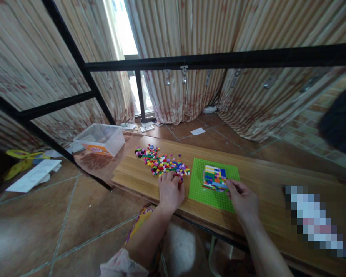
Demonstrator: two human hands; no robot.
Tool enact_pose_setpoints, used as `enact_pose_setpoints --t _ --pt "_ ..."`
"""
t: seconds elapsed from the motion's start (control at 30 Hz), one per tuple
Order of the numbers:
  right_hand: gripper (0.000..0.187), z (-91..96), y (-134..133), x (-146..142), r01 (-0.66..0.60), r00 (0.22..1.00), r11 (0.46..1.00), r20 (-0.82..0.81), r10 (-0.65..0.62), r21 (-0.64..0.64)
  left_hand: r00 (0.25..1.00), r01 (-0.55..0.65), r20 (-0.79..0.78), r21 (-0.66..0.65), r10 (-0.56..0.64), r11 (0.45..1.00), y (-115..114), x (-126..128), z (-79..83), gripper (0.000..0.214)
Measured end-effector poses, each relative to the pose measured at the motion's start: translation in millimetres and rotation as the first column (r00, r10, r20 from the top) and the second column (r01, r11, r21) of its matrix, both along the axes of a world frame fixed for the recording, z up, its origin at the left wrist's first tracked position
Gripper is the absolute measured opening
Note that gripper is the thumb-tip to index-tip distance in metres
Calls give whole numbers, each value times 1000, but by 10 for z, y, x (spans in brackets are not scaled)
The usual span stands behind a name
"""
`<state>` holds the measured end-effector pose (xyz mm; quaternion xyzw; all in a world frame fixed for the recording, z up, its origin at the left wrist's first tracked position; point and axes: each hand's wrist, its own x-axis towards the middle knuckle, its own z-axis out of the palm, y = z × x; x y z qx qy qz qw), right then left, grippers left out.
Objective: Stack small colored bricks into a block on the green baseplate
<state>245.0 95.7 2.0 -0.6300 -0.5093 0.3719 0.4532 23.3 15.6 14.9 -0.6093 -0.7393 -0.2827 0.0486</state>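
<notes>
A pile of small, many-coloured toy building bricks (161, 159) is spread over the left part of the wooden table. At its near edge is my left hand (171, 190), palm down, with bent fingers reaching among the bricks and the thumb held apart. To the right lies a green studded baseplate (197, 184). On it stands a low square block of bricks (215, 177) in mixed colours, several layers high. My right hand (245, 200) is at the block's right edge, thumb and forefinger pinched together by its corner. Anything between those fingertips is hidden.
A clear plastic box (115, 140) with an orange label sits beyond the table's left end. Black metal bars (161, 66) cross behind the table (265, 181), before long curtains (187, 34). A blurred-out object (314, 219) lies on the right. Papers (198, 131) lie on the tiled floor.
</notes>
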Motion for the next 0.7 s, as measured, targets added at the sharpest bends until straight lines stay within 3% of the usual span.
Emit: enact_pose_setpoints --t 0.17,0.37,0.57,0.7 --pt "50 33 -13 -23 -12 1000 1000 -23 12 9 999 24 21 18 -24 1000 41 -15 -13 10" --pt "50 42 -16 -34 -10 1000 1000 -15 11 22 963 170 183 148 -196 974 59 3 -49 14" --pt "51 54 -11 -41 -23 1000 999 3 23 38 841 224 444 234 -309 946 85 223 32 14" --pt "50 95 -21 -55 -26 1000 999 -14 27 43 748 203 583 254 -317 946 164 435 64 14"
